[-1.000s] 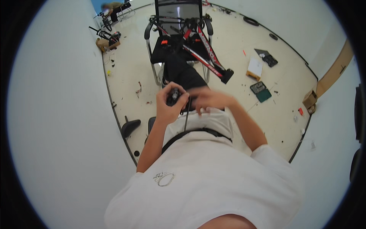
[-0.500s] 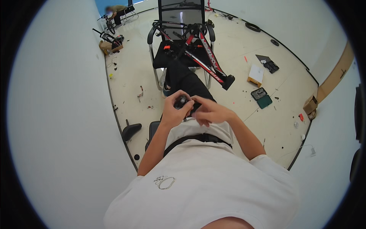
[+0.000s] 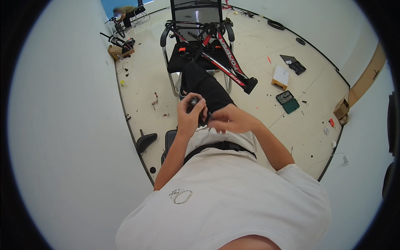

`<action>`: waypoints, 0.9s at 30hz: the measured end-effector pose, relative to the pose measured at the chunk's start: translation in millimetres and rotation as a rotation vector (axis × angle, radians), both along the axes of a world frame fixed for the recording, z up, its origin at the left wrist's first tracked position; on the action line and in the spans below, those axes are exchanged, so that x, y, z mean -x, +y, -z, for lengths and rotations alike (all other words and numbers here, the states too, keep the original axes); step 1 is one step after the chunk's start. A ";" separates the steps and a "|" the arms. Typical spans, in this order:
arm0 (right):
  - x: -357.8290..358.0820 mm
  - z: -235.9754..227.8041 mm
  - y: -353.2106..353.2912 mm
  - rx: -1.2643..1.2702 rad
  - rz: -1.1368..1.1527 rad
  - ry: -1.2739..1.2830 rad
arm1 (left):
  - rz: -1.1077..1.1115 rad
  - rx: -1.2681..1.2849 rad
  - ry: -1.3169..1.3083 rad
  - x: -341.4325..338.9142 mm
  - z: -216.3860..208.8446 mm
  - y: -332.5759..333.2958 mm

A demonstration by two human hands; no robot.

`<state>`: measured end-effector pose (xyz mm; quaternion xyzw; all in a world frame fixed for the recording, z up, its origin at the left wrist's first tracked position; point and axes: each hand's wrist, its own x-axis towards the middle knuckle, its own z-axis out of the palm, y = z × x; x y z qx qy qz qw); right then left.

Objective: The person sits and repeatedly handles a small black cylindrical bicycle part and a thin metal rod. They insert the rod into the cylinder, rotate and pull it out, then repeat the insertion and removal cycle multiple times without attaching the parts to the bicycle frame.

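My left hand (image 3: 191,114) is closed around a small dark bike part (image 3: 194,101) with a shiny round metal end, held above my lap. Its fingers hide most of the part. Close beside it on the right, my right hand (image 3: 232,118) has its fingers curled and slightly blurred. A thin dark piece shows at its fingertips, too small to name. Ahead, a black and red bicycle frame (image 3: 227,56) lies across the seat of a black mesh chair (image 3: 195,10); one of my legs stretches toward that chair.
A bicycle saddle (image 3: 146,142) lies on the floor at left. On the right are a green tool case (image 3: 291,106), a black case (image 3: 297,66), a white-topped box (image 3: 281,76) and a cardboard box (image 3: 341,109). Another person (image 3: 125,13) bends over a bike far left.
My left hand has tipped and moved slightly up and left with the part. My right hand's extended index finger has curled in, and the hand sits a little farther right.
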<state>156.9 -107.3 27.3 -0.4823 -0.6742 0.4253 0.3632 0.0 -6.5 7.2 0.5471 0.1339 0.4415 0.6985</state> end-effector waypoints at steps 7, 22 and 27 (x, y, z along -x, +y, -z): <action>34.5 -14.0 -3.1 0.095 -0.218 -0.011 | 0.271 0.043 0.104 -22.9 41.7 7.6; 7.5 8.3 -7.0 0.030 -0.427 0.082 | 0.222 0.472 -0.212 -3.8 42.1 30.4; 3.9 -25.2 -12.9 -0.152 0.150 0.031 | 0.298 0.400 -0.281 9.8 -4.2 12.1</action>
